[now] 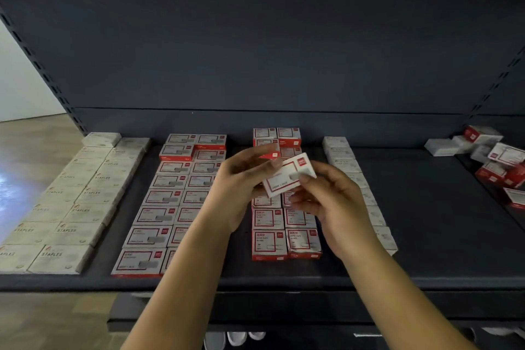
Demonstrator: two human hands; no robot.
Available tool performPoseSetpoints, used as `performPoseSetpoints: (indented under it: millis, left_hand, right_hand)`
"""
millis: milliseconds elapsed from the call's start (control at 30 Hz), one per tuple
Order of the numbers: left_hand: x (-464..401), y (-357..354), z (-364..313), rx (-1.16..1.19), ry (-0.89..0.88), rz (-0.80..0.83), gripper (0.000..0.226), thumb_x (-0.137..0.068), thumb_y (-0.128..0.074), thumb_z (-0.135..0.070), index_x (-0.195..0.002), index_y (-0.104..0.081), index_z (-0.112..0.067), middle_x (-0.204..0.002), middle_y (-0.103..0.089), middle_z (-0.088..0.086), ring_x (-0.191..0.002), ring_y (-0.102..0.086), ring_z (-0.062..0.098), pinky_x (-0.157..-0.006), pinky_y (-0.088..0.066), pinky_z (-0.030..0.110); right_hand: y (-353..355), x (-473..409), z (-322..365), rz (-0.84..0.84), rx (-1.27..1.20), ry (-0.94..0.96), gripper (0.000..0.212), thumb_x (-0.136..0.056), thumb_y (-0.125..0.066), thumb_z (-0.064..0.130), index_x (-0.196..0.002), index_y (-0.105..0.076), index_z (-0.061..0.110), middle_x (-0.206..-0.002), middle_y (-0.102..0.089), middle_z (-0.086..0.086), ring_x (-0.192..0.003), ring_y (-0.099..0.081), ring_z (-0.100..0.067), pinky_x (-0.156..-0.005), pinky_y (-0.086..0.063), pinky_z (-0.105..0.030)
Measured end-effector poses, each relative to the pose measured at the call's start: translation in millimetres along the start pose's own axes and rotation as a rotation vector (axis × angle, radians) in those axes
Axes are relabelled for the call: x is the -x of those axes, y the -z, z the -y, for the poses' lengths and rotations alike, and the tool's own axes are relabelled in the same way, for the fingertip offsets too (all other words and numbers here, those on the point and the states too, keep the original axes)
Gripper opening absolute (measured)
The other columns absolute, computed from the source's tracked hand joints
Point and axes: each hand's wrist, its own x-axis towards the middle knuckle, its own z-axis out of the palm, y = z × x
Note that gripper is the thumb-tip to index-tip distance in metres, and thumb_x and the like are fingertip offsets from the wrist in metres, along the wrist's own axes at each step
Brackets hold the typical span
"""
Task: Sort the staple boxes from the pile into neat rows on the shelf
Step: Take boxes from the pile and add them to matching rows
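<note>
Above the middle of the dark shelf (426,236), my left hand (241,179) and my right hand (329,196) both pinch one red-and-white staple box (287,176), tilted, its label facing up. Below them lie rows of boxes: two rows of plain white "STAPLES" boxes (71,207) at the left, two rows of red-and-white boxes (167,202), two more red-and-white rows (284,239) partly hidden by my hands, and a single row of white boxes (349,167). The loose pile (494,162) sits at the far right.
The shelf's back panel (255,51) rises dark behind the rows. Bare shelf surface lies between the single white row and the pile. A wooden floor (37,145) shows at the left, and shoes (235,338) below the shelf's front edge.
</note>
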Motion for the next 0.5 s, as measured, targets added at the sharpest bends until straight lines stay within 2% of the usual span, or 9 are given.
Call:
performPoseSetpoints:
  millis: [100,200,300,400,467,500]
  left_hand:
    - [5,4,9,0.236,0.089,-0.032,0.034,-0.070,-0.067,-0.013,-0.102,-0.065,-0.003,-0.094,-0.071,0.012,-0.082,-0.069,0.021,-0.065,-0.057,0.025]
    - [6,7,16,0.332,0.099,-0.086,0.027,-0.069,-0.065,-0.011,-0.094,-0.066,0.000,-0.088,-0.072,0.013,-0.077,-0.070,0.021,-0.063,-0.057,0.023]
    - [3,13,15,0.323,0.082,-0.126,0.022,-0.070,-0.064,-0.010,-0.091,-0.067,-0.001,-0.085,-0.073,0.011,-0.079,-0.071,0.021,-0.066,-0.059,0.025]
    - [1,22,13,0.292,0.077,-0.153,0.022,-0.071,-0.064,-0.010,-0.090,-0.067,-0.001,-0.085,-0.073,0.011,-0.082,-0.071,0.022,-0.072,-0.058,0.029]
    - [0,28,10,0.296,0.084,-0.157,0.023,-0.070,-0.063,-0.010,-0.091,-0.066,0.000,-0.084,-0.073,0.011,-0.080,-0.071,0.021,-0.069,-0.059,0.027]
    - [0,31,8,0.297,0.091,-0.157,0.023,-0.070,-0.063,-0.009,-0.091,-0.065,0.001,-0.082,-0.073,0.010,-0.079,-0.071,0.020,-0.067,-0.059,0.026]
  right_hand:
    - [1,-3,-6,-0.075,-0.154,-0.045,0.026,-0.082,-0.059,0.009,-0.107,-0.059,0.003,-0.085,-0.072,-0.009,-0.071,-0.069,-0.019,-0.062,-0.056,-0.026]
    - [1,-6,-10,-0.056,-0.102,-0.064,0.032,-0.078,-0.062,0.013,-0.108,-0.058,0.003,-0.090,-0.072,-0.010,-0.079,-0.070,-0.021,-0.066,-0.056,-0.027]
    - [1,-10,-15,-0.042,0.150,0.011,0.040,-0.074,-0.066,0.024,-0.112,-0.059,0.014,-0.103,-0.071,0.000,-0.098,-0.066,-0.016,-0.080,-0.055,-0.026]
    - [-1,-16,-15,-0.016,0.611,0.293,0.048,-0.078,-0.069,0.031,-0.124,-0.053,0.029,-0.123,-0.059,0.012,-0.116,-0.053,-0.002,-0.095,-0.045,-0.022]
    - [-5,-23,-15,0.054,0.866,0.497,0.053,-0.080,-0.068,0.035,-0.129,-0.051,0.023,-0.130,-0.052,0.012,-0.122,-0.045,0.000,-0.102,-0.038,-0.017]
    - [-7,-27,-16,0.087,0.922,0.528,0.056,-0.080,-0.068,0.037,-0.130,-0.051,0.018,-0.130,-0.050,0.011,-0.123,-0.043,0.000,-0.104,-0.035,-0.016]
